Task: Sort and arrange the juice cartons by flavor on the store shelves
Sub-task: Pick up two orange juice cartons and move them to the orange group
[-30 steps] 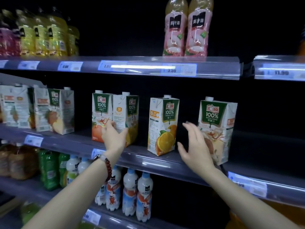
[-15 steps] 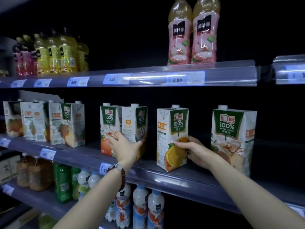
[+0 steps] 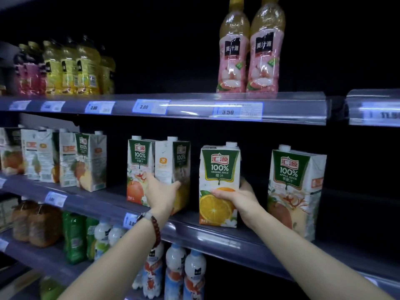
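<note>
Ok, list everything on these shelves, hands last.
orange juice carton: one, white and green, middle shelf centre.
apple juice cartons: two, white and green, either side of it.
turned carton: one, white, beside left apple carton.
cartons at left: several, blurred.
pink bottles: two, top shelf.
yellow bottles: several, top left.
white bottles: several, bottom shelf.
green bottles: several, bottom left.
left hand: grip on turned carton.
right hand: grip on orange juice carton.
</note>
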